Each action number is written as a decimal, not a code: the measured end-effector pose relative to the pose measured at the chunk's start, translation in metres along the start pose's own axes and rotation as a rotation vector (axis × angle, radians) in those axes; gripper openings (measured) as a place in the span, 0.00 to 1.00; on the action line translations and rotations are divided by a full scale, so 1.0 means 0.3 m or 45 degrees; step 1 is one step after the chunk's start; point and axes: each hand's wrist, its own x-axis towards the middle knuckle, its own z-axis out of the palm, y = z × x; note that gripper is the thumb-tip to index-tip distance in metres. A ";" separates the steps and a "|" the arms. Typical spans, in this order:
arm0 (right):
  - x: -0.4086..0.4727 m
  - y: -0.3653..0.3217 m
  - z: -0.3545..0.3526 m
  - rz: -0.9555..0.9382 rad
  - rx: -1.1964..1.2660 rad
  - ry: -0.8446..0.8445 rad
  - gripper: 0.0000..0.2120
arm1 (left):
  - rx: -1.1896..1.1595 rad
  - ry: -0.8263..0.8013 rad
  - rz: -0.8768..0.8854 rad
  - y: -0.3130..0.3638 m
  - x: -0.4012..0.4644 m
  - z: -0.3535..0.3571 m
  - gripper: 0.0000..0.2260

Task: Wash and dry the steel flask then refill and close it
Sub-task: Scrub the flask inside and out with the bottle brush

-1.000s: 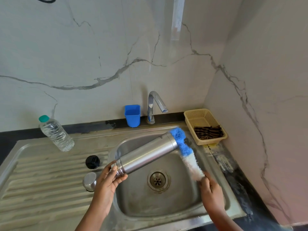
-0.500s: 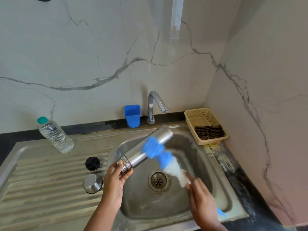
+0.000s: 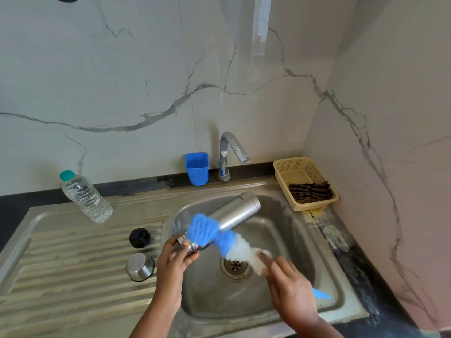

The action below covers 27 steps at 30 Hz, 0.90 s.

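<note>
The left hand (image 3: 174, 258) curls its fingers around the mouth end of the steel flask (image 3: 234, 214), which it holds tilted over the sink basin (image 3: 288, 230), base pointing up toward the back wall. The right hand (image 3: 290, 289) is wrapped around the handle of a bottle brush (image 3: 219, 237); its blue and white bristles (blurred) lie across the flask's body near the neck, and the blue handle tip pokes out behind the wrist.

Below them sits one round drain (image 3: 235, 265). On the ribbed steel drainboard (image 3: 61, 264) to the left lie one black stopper (image 3: 139, 237) and one steel cap (image 3: 139, 266), upside down, just beside each other. One clear plastic water bottle (image 3: 85, 197) with a green cap stands further back. Along the rear ledge are one blue plastic cup (image 3: 197, 168) and one chrome tap (image 3: 230, 152). One cream plastic basket (image 3: 306, 182) in the corner holds a striped cloth (image 3: 311, 191). White marble-veined walls (image 3: 146, 81) meet at the right corner.
</note>
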 end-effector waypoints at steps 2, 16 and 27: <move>0.020 -0.015 -0.003 -0.072 -0.019 -0.018 0.18 | 0.133 -0.068 0.083 -0.012 -0.011 0.001 0.10; 0.100 0.190 -0.091 0.866 0.310 -0.265 0.14 | -0.094 -0.073 0.085 0.008 0.013 -0.117 0.10; 0.085 0.189 -0.015 0.984 0.686 -0.215 0.12 | -0.133 -0.050 0.045 0.029 -0.004 -0.073 0.10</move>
